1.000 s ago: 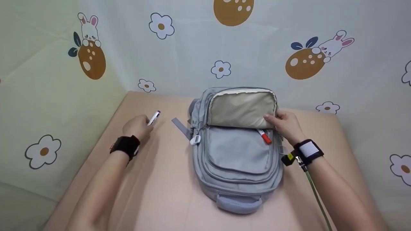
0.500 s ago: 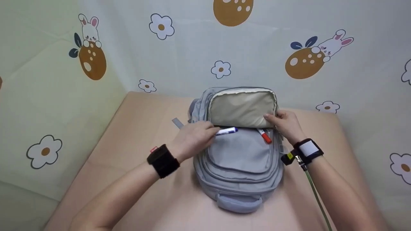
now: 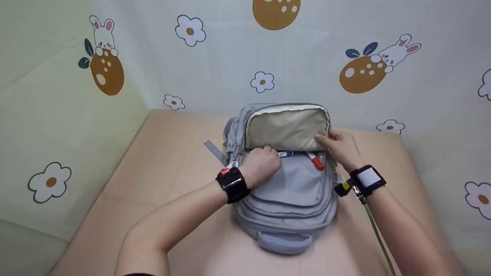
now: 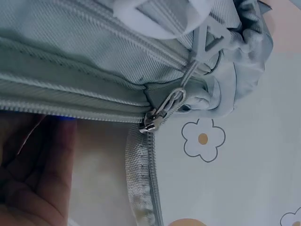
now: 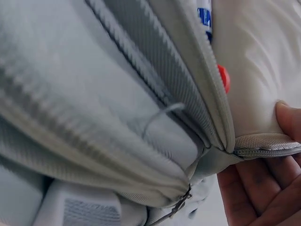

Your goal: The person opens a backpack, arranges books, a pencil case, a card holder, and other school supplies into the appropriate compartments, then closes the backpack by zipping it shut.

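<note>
A grey backpack [image 3: 285,184] lies flat on the peach table [image 3: 172,191], its top flap [image 3: 287,128] folded back to show beige lining. My right hand [image 3: 339,147] pinches the flap's lower right corner and holds it up. My left hand [image 3: 262,165] grips a white marker with a blue cap [image 3: 285,154] and has its tip at the pocket opening. An orange-capped marker [image 3: 315,161] sticks out of the same opening beside it. In the right wrist view the flap edge [image 5: 263,141] sits between my fingertips. The left wrist view shows a zipper pull [image 4: 162,110].
Printed cloth with flowers and rabbits [image 3: 383,65] hangs behind and to both sides of the table. A grey strap [image 3: 215,151] lies left of the backpack. The carry handle [image 3: 284,241] points toward me.
My left hand carried the blue-capped marker from the table's left side over to the backpack and pushed it further into the pocket opening. The right hand stayed on the flap.
</note>
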A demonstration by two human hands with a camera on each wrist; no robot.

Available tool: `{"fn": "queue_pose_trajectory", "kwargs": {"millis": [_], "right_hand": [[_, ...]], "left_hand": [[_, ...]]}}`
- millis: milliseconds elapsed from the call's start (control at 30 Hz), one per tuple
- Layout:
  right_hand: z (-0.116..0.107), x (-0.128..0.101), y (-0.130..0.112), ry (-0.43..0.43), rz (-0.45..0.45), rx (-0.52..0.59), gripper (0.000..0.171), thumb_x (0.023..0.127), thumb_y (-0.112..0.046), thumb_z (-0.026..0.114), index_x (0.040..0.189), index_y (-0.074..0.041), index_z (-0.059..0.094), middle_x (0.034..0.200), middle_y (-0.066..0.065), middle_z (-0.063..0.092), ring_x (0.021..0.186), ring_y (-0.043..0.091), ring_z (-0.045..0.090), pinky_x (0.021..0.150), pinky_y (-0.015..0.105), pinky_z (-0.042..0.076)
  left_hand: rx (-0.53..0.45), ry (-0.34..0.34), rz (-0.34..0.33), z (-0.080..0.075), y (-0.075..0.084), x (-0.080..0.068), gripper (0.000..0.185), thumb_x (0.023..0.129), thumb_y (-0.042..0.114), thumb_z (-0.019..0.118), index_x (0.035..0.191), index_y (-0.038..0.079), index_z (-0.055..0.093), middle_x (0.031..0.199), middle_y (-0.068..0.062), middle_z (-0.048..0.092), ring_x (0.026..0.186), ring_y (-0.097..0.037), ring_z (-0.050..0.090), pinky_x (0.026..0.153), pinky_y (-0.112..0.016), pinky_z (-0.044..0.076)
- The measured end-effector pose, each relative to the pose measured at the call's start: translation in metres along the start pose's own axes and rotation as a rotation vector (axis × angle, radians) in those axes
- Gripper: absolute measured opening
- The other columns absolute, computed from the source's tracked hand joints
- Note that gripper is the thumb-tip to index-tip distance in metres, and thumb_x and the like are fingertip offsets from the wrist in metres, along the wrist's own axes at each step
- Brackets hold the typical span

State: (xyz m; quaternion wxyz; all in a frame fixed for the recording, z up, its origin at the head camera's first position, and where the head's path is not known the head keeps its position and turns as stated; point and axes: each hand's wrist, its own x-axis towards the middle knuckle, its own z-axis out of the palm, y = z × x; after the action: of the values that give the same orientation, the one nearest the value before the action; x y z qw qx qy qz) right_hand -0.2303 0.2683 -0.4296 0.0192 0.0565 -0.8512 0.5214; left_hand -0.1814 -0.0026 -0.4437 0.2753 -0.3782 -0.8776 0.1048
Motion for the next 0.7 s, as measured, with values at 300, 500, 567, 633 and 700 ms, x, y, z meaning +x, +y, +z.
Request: {"fn": "queue_pose_trajectory", "kwargs": {"millis": [300, 500, 567, 633, 700], "right_hand": [[-0.001, -0.002, -0.012, 0.019, -0.021, 0.033, 0.045, 0.091, -0.043, 0.077, 0.082, -0.002, 0.061, 0.06, -0.009, 0.036, 0.051, 0.007, 0.034, 0.044, 0.024, 0.027], [0.0, -0.003, -0.011, 0.027, -0.018, 0.019, 0.041, 0.091, -0.043, 0.077, 0.085, -0.004, 0.066, 0.061, -0.009, 0.038, 0.053, 0.008, 0.035, 0.045, 0.024, 0.028], [0.0, -0.003, -0.01, 0.027, -0.02, 0.012, 0.041, 0.091, -0.043, 0.077, 0.085, -0.004, 0.066, 0.061, -0.008, 0.038, 0.054, 0.009, 0.036, 0.045, 0.025, 0.028], [0.0, -0.004, -0.009, 0.033, -0.026, 0.004, 0.042, 0.091, -0.043, 0.077, 0.082, -0.005, 0.064, 0.061, -0.008, 0.037, 0.054, 0.009, 0.035, 0.046, 0.025, 0.027], [0.0, -0.004, -0.009, 0.039, -0.032, 0.002, 0.043, 0.091, -0.043, 0.077, 0.078, -0.005, 0.061, 0.061, -0.008, 0.036, 0.054, 0.009, 0.034, 0.046, 0.025, 0.027]], "left_hand": [[0.15, 0.077, -0.043, 0.012, 0.01, 0.009, 0.016, 0.085, 0.007, 0.062, 0.073, 0.013, 0.069, 0.075, -0.002, 0.059, 0.067, -0.014, 0.055, 0.043, -0.029, 0.049], [0.124, 0.137, -0.047, 0.015, 0.011, 0.007, 0.016, 0.09, 0.011, 0.059, 0.078, 0.015, 0.069, 0.084, -0.002, 0.056, 0.067, -0.014, 0.056, 0.041, -0.03, 0.048], [0.094, 0.116, -0.028, 0.015, 0.009, 0.006, 0.015, 0.09, 0.011, 0.06, 0.079, 0.015, 0.068, 0.086, -0.002, 0.057, 0.07, -0.016, 0.056, 0.044, -0.03, 0.048], [0.075, 0.085, -0.018, 0.014, 0.008, 0.004, 0.015, 0.09, 0.011, 0.06, 0.077, 0.014, 0.068, 0.086, -0.003, 0.057, 0.073, -0.017, 0.057, 0.047, -0.03, 0.049], [0.073, 0.06, -0.019, 0.013, 0.007, 0.003, 0.015, 0.09, 0.01, 0.06, 0.077, 0.013, 0.067, 0.086, -0.004, 0.056, 0.073, -0.017, 0.056, 0.048, -0.03, 0.049]]}}
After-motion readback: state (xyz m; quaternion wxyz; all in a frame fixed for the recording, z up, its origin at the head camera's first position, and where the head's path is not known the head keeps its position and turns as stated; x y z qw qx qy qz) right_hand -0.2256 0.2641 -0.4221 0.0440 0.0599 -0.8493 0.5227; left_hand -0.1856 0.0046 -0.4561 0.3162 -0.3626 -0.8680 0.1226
